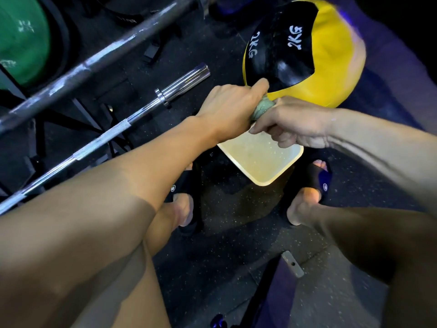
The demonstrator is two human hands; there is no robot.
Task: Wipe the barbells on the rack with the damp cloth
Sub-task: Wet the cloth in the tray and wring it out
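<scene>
A pale green cloth [263, 109], twisted into a tight roll, is gripped at one end by my left hand [230, 107] and at the other by my right hand [292, 125]. Both hands hover above a cream square basin [262, 171] of water standing on the floor between my feet. Two steel barbells lie on a low black rack to the left: the nearer barbell [113, 132] with its chrome sleeve pointing up right, and a longer, thicker barbell [111, 49] behind it.
A yellow and black 2KG medicine ball [331, 55] sits just beyond the basin. Green bumper plates [21, 41] stand at the top left. A small metal plate [292, 263] lies on the speckled black rubber floor near my right leg.
</scene>
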